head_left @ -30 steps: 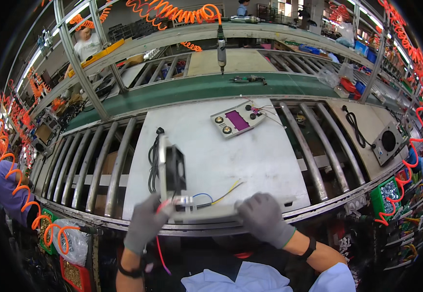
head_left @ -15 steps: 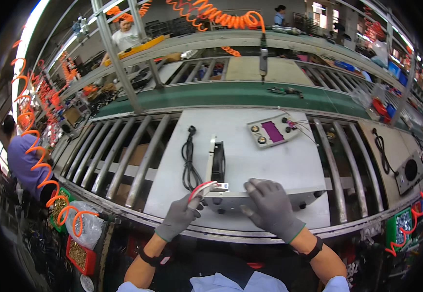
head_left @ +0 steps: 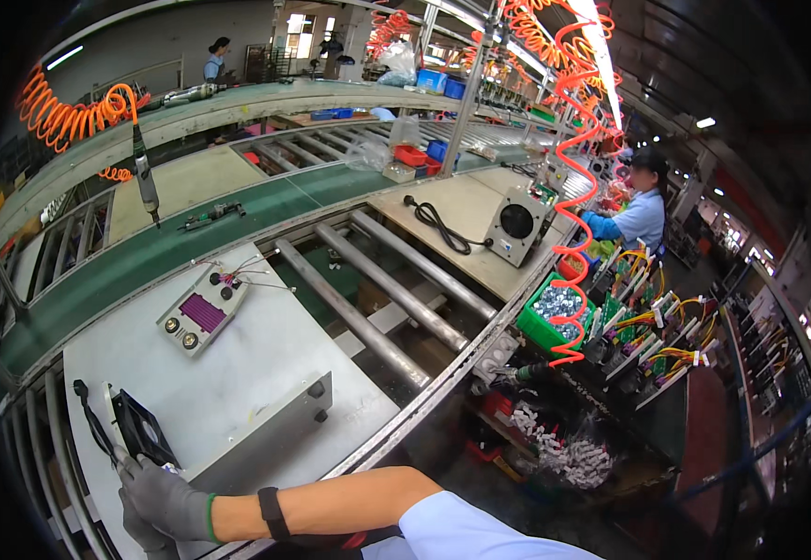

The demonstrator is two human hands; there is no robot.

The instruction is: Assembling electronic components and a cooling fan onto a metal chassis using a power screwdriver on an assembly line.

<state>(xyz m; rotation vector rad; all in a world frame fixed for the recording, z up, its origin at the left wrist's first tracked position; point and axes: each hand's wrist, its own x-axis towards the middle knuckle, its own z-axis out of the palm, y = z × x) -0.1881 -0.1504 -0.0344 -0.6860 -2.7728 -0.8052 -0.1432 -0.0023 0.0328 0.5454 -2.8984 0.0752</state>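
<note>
My right hand (head_left: 165,497), in a grey glove with a green cuff, is at the left end of a grey metal chassis (head_left: 261,431), beside its black fan (head_left: 141,425). Its fingers bend closed around something hidden at that corner. Below and partly behind it is my left hand (head_left: 142,530), also grey-gloved, its fingers covered by the right one. The chassis stands on a white board (head_left: 237,364), its long panel with black feet facing me. A black power cord (head_left: 94,420) lies just left of the fan. Farther back is a small panel (head_left: 202,313) with a purple patch, knobs and thin wires.
Metal rollers (head_left: 396,285) run right of the board. Beyond them sits a boxy unit (head_left: 517,227) with a round black fan and cord. A green bin (head_left: 555,313) of small metal parts and circuit boards (head_left: 657,327) are at right. An air screwdriver (head_left: 145,177) hangs at far left.
The view has swung right, bringing in the right-hand bench and a co-worker. My hands have come together at the fan corner; the red and white wires in my left hand no longer show.
</note>
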